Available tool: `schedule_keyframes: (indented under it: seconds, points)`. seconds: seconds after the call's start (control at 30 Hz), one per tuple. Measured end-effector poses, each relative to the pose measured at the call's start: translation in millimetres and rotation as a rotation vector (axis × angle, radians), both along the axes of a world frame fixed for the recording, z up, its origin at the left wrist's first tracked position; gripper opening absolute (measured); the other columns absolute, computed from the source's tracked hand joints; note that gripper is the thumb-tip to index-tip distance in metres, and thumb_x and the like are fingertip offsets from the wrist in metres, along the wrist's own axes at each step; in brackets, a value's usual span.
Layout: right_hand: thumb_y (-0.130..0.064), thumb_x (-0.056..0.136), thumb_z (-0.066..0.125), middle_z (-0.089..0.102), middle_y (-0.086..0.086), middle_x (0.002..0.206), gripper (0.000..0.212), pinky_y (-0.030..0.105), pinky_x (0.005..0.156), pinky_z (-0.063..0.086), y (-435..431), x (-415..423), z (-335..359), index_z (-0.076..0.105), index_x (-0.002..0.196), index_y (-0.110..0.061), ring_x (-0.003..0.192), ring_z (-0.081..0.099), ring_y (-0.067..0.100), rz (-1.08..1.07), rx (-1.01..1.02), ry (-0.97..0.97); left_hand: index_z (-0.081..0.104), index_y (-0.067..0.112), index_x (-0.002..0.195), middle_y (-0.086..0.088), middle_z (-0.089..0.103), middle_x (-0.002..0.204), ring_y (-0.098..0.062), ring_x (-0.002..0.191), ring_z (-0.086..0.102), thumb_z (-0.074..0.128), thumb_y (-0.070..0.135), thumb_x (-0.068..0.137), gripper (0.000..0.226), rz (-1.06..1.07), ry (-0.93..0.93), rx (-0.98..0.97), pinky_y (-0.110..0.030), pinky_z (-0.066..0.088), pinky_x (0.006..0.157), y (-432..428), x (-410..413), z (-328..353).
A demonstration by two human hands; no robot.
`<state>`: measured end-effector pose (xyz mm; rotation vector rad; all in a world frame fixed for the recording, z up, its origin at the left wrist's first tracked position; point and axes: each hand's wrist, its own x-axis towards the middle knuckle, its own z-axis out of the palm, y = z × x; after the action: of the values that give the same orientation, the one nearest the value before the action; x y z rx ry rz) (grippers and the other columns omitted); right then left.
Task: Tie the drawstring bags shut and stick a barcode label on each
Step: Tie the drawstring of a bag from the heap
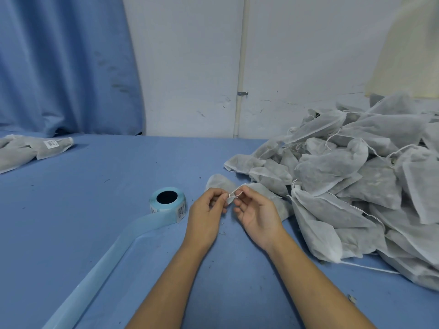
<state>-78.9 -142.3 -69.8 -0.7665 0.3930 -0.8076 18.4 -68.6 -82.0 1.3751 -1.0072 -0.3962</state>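
A small white drawstring bag [219, 181] lies on the blue table [71, 210] just beyond my hands. Its white drawstring [235, 193] forms a small loop between my fingertips. My left hand [209, 210] pinches one side of the string. The other side is pinched by my right hand [256, 210], palm turned up. A roll of barcode labels [167, 203] on light-blue backing stands left of my left hand, and its spent backing strip [107, 257] trails toward the front left.
A big heap of white drawstring bags [356, 181] fills the right side of the table. At the far left lie labelled bags [35, 148], one showing a barcode sticker. A blue curtain and a white wall stand behind.
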Motion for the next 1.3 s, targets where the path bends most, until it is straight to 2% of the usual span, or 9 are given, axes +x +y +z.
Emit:
schedule_keyframes:
  seconds: [0.47, 0.57, 0.63, 0.77, 0.9, 1.0, 1.13, 1.23, 1.3]
  points:
    - [-0.012, 0.073, 0.059, 0.051, 0.001, 0.066, 0.009, 0.017, 0.045, 0.035, -2, -7, 3, 0.051, 0.078, -0.009, 0.046, 0.033, 0.007, 0.015, -0.003, 0.008, 0.062, 0.017, 0.084, 0.004, 0.064, 0.079, -0.007, 0.07, 0.057, 0.055, 0.015, 0.094, 0.012, 0.045, -0.098, 0.094, -0.012, 0.042, 0.065, 1, 5, 3]
    - [-0.012, 0.075, 0.059, 0.052, 0.0, 0.066, 0.005, 0.017, 0.048, 0.041, -2, -8, 3, 0.054, 0.076, -0.01, 0.049, 0.037, 0.008, 0.029, 0.034, -0.046, 0.06, 0.021, 0.09, 0.01, 0.062, 0.088, -0.006, 0.086, 0.046, 0.054, 0.015, 0.09, 0.009, 0.147, -0.52, 0.162, -0.019, 0.032, 0.071, 2, 2, 2]
    - [-0.012, 0.078, 0.057, 0.052, 0.0, 0.065, 0.006, 0.018, 0.051, 0.045, -2, -8, 5, 0.058, 0.072, -0.011, 0.052, 0.041, 0.009, 0.062, 0.066, -0.113, 0.061, 0.017, 0.1, 0.009, 0.062, 0.103, -0.009, 0.099, 0.037, 0.056, 0.006, 0.079, 0.025, 0.168, -0.772, 0.123, -0.02, 0.023, 0.08, 1, 1, 1]
    - [-0.013, 0.08, 0.055, 0.051, -0.001, 0.065, 0.017, 0.02, 0.055, 0.048, 1, -11, 8, 0.061, 0.064, -0.012, 0.053, 0.044, 0.008, 0.148, 0.108, -0.195, 0.056, 0.003, 0.104, -0.008, 0.05, 0.135, -0.025, 0.12, 0.036, 0.052, -0.013, 0.069, 0.038, 0.154, -0.878, 0.09, -0.028, 0.024, 0.099, 0, 5, -3]
    - [-0.01, 0.063, 0.078, 0.048, -0.002, 0.064, 0.02, 0.019, 0.05, 0.046, 5, -10, 11, 0.059, 0.064, -0.013, 0.048, 0.041, 0.008, 0.23, 0.07, -0.215, 0.052, 0.013, 0.109, -0.003, 0.059, 0.106, -0.026, 0.094, 0.052, 0.052, -0.006, 0.081, 0.033, 0.226, -0.743, 0.114, -0.033, 0.038, 0.077, 2, 10, -4]
    - [-0.01, 0.048, 0.089, 0.044, -0.003, 0.061, 0.039, 0.016, 0.043, 0.038, 4, -12, 11, 0.055, 0.067, -0.016, 0.042, 0.035, 0.007, 0.223, 0.068, -0.237, 0.048, 0.017, 0.13, 0.005, 0.048, 0.12, -0.013, 0.103, 0.048, 0.05, -0.008, 0.083, 0.054, 0.236, -0.497, 0.051, -0.02, 0.034, 0.084, 3, 10, 0]
    - [-0.013, 0.073, 0.068, 0.053, -0.004, 0.063, 0.016, 0.016, 0.047, 0.044, 1, -13, 11, 0.052, 0.076, -0.018, 0.047, 0.043, 0.006, 0.066, 0.04, -0.13, 0.065, 0.01, 0.113, -0.003, 0.057, 0.122, -0.015, 0.114, 0.051, 0.052, -0.003, 0.087, 0.032, 0.337, -0.236, -0.023, -0.016, 0.034, 0.094, 2, 15, 11]
    - [-0.009, 0.083, 0.065, 0.066, -0.004, 0.074, 0.011, 0.02, 0.06, 0.053, 2, -7, 7, 0.062, 0.077, -0.017, 0.063, 0.058, 0.007, -0.045, -0.079, 0.068, 0.066, 0.023, 0.096, 0.007, 0.067, 0.097, 0.002, 0.087, 0.059, 0.047, 0.003, 0.094, 0.028, 0.247, 0.06, -0.14, -0.008, 0.042, 0.075, 3, 10, 25]
    - [-0.01, 0.083, 0.069, 0.069, -0.004, 0.08, 0.013, 0.022, 0.072, 0.054, 4, -2, 3, 0.069, 0.073, -0.018, 0.077, 0.063, 0.007, -0.096, -0.145, 0.173, 0.065, 0.023, 0.093, 0.007, 0.066, 0.091, 0.001, 0.079, 0.058, 0.044, 0.0, 0.094, 0.031, 0.21, 0.203, -0.207, -0.012, 0.044, 0.071, 2, 8, 33]
